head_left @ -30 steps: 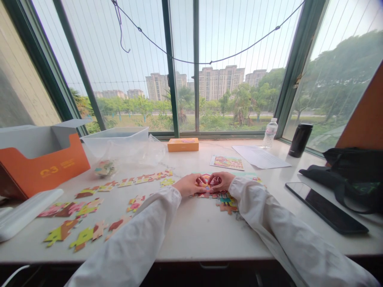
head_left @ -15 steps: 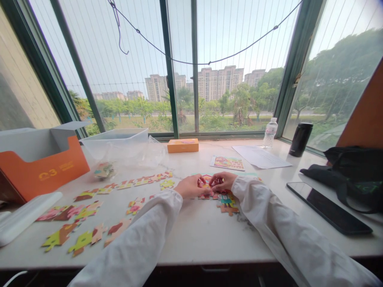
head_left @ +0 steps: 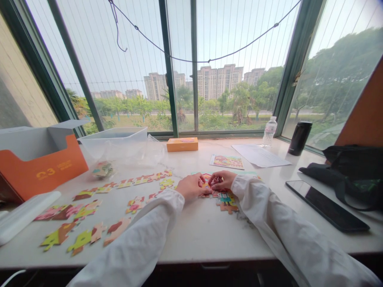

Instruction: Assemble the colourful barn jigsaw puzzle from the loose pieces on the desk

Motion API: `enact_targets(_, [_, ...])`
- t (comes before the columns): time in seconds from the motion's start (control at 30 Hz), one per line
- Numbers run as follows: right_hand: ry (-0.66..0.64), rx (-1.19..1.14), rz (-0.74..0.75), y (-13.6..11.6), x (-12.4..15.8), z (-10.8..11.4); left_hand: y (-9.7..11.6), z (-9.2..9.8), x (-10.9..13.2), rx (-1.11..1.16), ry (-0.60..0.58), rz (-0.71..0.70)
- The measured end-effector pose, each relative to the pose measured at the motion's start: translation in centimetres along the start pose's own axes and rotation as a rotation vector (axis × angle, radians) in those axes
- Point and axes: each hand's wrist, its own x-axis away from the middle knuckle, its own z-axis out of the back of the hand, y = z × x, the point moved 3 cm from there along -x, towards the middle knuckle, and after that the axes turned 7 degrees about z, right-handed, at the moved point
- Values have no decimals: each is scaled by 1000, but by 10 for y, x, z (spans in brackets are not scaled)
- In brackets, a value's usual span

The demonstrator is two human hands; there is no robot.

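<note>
Two white sleeves [head_left: 140, 235] cross the front edge of the desk [head_left: 206, 235], its bare surface running between them to the puzzle [head_left: 229, 205]. Loose pieces [head_left: 80, 241] lie toward the left edge, a phone [head_left: 326, 205] near the right. Left hand [head_left: 190, 186] and right hand [head_left: 223, 180] face each other over the puzzle, fingers bent; whether they pinch a piece, I cannot tell. Partly hidden, it shows red, teal and yellow, its near edge knobbed. Behind lies a picture card [head_left: 227, 161].
</note>
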Motion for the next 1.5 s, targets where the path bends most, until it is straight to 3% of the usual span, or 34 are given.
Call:
enact_targets(0.13, [-9, 6, 4, -2, 0, 1, -7, 1, -5, 98, -30, -14])
enact_targets(0.37, [128, 100, -35, -4, 0, 7, -20, 9, -7, -6, 102, -40])
enact_targets(0.57, [89, 69, -53, -8, 0, 7, -16, 14, -4, -42, 103, -31])
enact_targets(0.73, [183, 20, 24, -19, -1, 12, -12, 17, -2, -41, 91, -53])
enact_targets(1.13, [75, 12, -52, -10, -3, -2, -14, 14, -3, -68, 16, -46])
enact_targets(1.3, [80, 22, -69, -9, -3, -4, -16, 19, -1, -58, 36, -18])
enact_targets(1.5, [69, 4, -92, -9, -3, -4, -16, 14, -2, 18, -33, 7])
